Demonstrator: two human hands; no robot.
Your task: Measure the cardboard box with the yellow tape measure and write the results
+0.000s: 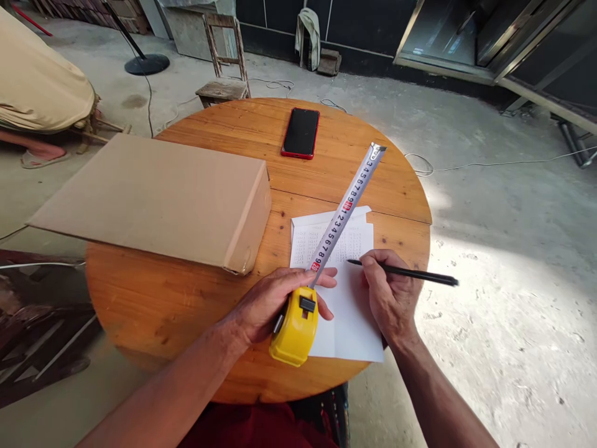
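My left hand (273,295) holds a yellow tape measure (295,330), its thumb lying along the blade where it leaves the case. The silver blade (347,208) is drawn out past the red 20 mark and slants up to the right over the table. Pinched in my right hand (392,292) is a black pen (415,272), its tip pointing left at the paper; whether it touches cannot be made out. Under both hands lies a white sheet of paper (342,317) with rows of small handwritten figures on its upper part and a folded top edge.
A cardboard box (158,193) covers the left of the round wooden table (177,305). A red-cased phone (301,133) lies near the far edge. Beyond stand a wooden chair (224,90) and a black round stand base (147,64). Another person's foot (44,154) shows at left.
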